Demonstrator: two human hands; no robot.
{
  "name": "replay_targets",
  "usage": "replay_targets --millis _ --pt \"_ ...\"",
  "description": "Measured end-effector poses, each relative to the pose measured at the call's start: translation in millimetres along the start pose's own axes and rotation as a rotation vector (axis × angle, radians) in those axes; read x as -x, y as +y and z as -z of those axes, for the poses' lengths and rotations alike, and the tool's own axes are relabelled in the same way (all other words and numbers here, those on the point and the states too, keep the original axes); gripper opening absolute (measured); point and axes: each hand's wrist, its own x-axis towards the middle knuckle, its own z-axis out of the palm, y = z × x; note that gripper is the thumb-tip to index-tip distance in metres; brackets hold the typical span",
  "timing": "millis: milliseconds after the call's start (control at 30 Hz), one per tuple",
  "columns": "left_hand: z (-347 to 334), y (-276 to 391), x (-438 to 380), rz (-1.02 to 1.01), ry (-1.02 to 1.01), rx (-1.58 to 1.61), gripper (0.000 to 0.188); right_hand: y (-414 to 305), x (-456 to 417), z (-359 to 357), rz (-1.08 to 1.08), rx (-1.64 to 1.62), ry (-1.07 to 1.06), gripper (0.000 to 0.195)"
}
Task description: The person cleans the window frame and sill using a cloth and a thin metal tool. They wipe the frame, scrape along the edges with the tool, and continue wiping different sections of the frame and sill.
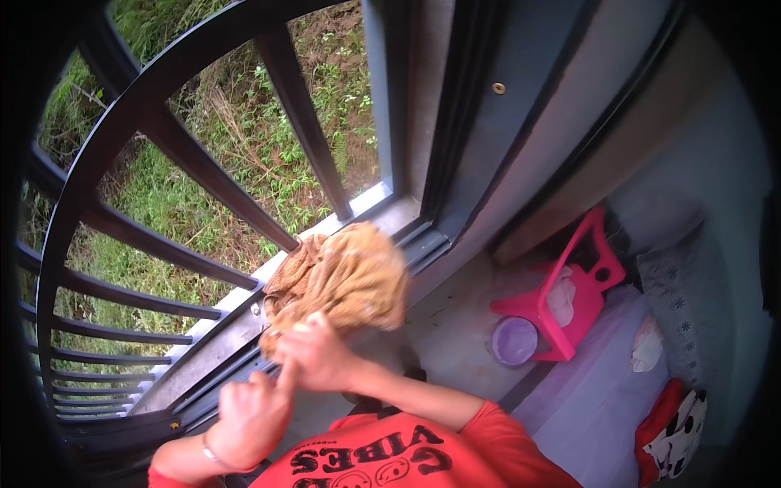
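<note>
A bunched brown cloth [348,274], slightly blurred, hangs over the window sill and the sliding track, near the feet of the dark metal bars. My right hand [317,354] grips the cloth's lower end. Close beside it, my left hand [256,405] has its fingers curled, with one finger reaching towards the right hand; whether it also pinches an edge of the cloth cannot be told. A thin band circles the wrist of that hand.
Dark metal bars [213,168] stand outside the window sill [210,360], with a grassy slope beyond. On the right, a pink plastic chair [579,305] holds a pale cloth, beside a purple bucket [514,341]. Red and black-and-white fabric [674,436] lies at lower right.
</note>
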Motion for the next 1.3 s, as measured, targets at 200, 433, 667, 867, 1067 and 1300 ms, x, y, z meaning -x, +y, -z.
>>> replay_targets --millis 200,433,667,867,1067,1300 --pt "-54.2 10.9 -79.8 -0.029 0.166 0.735 0.024 54.4 0.4 54.3 -0.036 0.393 -0.031 0.007" --pt "-55.9 -6.7 -126.3 -0.140 0.172 0.719 0.020 63.7 -21.1 75.4 -0.299 0.428 -0.037 0.020" --pt "-12.1 -96.3 -24.7 -0.233 -0.227 0.459 0.033 -17.9 -24.7 -28.6 -0.231 -0.012 -0.087 0.041" --pt "-29.3 -57.4 -58.9 -0.177 -0.141 0.605 0.034 18.3 -6.8 16.7 -0.085 0.249 -0.031 0.052" --pt "-60.3 10.2 -138.7 -0.123 0.239 0.562 0.039 79.0 -5.8 84.7 -0.143 0.415 0.154 0.036" --pt "-33.3 -32.7 -94.4 -0.186 0.000 0.580 0.026 41.5 -16.3 50.5 -0.183 0.205 -0.082 0.033"
